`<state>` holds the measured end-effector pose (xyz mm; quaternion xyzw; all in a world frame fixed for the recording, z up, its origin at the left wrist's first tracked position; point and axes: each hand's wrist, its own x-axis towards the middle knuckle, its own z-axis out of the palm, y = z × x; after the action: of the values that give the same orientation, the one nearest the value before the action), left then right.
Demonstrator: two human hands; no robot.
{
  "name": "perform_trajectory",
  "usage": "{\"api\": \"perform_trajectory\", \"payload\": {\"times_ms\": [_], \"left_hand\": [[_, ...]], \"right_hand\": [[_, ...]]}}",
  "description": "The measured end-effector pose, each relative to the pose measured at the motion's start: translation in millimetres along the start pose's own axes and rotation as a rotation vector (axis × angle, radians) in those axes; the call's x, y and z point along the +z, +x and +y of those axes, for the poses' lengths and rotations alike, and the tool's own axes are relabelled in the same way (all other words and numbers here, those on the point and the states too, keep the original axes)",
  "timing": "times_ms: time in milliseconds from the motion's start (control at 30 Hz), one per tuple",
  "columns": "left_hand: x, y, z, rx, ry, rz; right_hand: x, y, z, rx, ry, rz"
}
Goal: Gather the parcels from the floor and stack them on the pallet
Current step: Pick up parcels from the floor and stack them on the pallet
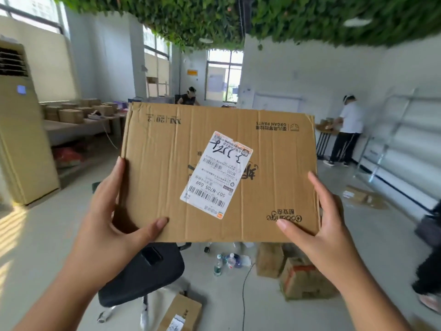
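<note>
I hold a flat cardboard box [219, 173] up in front of me with both hands. My left hand [114, 211] grips its left edge: the thumb lies on the front face near the bottom corner and the fingers go up along the side. My right hand [319, 218] grips the right edge in the same way, thumb on the front, fingers along the side. The box is in the air, above the floor, with its wide face turned to me. On this face there is a white shipping label [216, 174], stuck at an angle, with bar codes and some handwriting, and the print on the box is upside down for me.

The box hides the middle of the room from me. Under its lower edge I see a black office chair [145, 268], just below my left hand. To the right of the chair some plastic bottles [226, 260] stand on the floor [47, 247], and near them two brown parcels [298, 273] are close together. One more small parcel [181, 314] with a white label lies at the bottom, beside the chair's foot. A thin dark cable [244, 292] runs over the floor between them.

At the far left stands a tall beige air conditioner [21, 130], and behind it a table [74, 126] with many small boxes. On the right a person in a white shirt [347, 130] stands by a small table, next to a metal shelf [401, 139]. Another person [188, 96] sits far behind the top edge of the box. I cannot see any pallet.
</note>
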<state>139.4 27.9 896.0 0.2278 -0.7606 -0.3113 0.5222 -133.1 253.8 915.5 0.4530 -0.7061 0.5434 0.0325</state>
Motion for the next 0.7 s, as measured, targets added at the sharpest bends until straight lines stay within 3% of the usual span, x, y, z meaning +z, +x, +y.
{"api": "perform_trajectory", "payload": {"times_ms": [367, 700], "left_hand": [[195, -39, 119, 0.089, -0.244, -0.439], [359, -88, 179, 0.252, -0.533, -0.843]], "right_hand": [[-216, -143, 42, 0.250, -0.172, 0.351], [-299, -272, 16, 0.525, -0.405, 0.735]]}}
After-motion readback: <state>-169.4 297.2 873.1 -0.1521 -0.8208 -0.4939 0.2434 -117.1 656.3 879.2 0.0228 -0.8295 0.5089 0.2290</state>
